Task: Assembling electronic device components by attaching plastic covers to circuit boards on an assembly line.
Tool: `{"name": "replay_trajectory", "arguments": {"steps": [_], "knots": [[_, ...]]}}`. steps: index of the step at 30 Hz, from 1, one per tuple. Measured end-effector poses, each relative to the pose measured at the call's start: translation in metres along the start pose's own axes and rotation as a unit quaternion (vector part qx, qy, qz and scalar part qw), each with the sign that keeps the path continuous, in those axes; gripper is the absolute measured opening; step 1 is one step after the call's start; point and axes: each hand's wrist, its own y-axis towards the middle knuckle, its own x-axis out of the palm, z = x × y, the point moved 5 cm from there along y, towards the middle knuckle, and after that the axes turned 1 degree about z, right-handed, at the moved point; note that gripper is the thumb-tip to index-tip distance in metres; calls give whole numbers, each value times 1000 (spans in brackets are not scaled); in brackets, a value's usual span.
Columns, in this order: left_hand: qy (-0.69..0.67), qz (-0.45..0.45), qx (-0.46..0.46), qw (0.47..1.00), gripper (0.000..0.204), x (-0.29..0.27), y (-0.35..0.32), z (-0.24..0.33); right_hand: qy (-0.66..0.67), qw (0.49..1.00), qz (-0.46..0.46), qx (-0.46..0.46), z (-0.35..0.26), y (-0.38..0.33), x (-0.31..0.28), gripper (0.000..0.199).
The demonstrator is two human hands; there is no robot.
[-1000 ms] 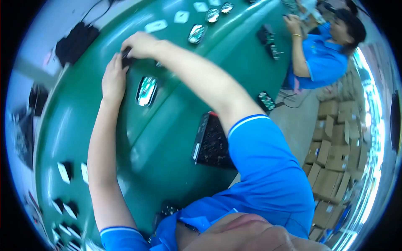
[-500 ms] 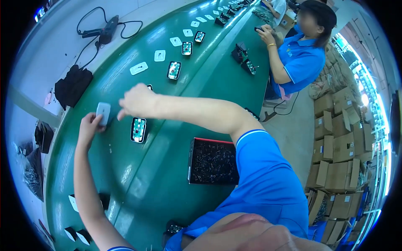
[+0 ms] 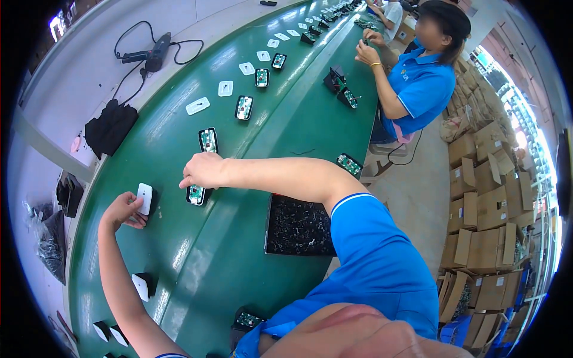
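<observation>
My left hand grips a small white rectangular cover near the far edge of the green conveyor belt. My right hand reaches across the belt with its fingers closed on the top of a black housing with a green circuit board that rests on the belt. Another such housing lies just beyond it, and more housings and white covers run up the belt in a line.
A black tray of small dark parts sits at the belt's near edge. Black-and-white pieces lie at lower left. A seated co-worker in blue works further along. A cabled tool lies on the grey ledge. Cardboard boxes are stacked at right.
The view has swung up the belt. My left hand has picked up the white cover and my right hand has come down onto the black housing.
</observation>
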Motion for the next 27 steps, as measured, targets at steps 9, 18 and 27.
{"name": "replay_trajectory", "arguments": {"steps": [9, 18, 27], "knots": [[69, 34, -18, 997, 25, -9, 1, -9, 125, 990, -46, 44, -10, -30, -18, 25], [127, 81, -29, 988, 31, -17, -1, -8, 292, 952, 74, -50, 11, -105, -86, 44], [293, 438, 188, 829, 34, -24, -33, 85, 402, 870, 272, 89, 129, -173, -95, 45]]}}
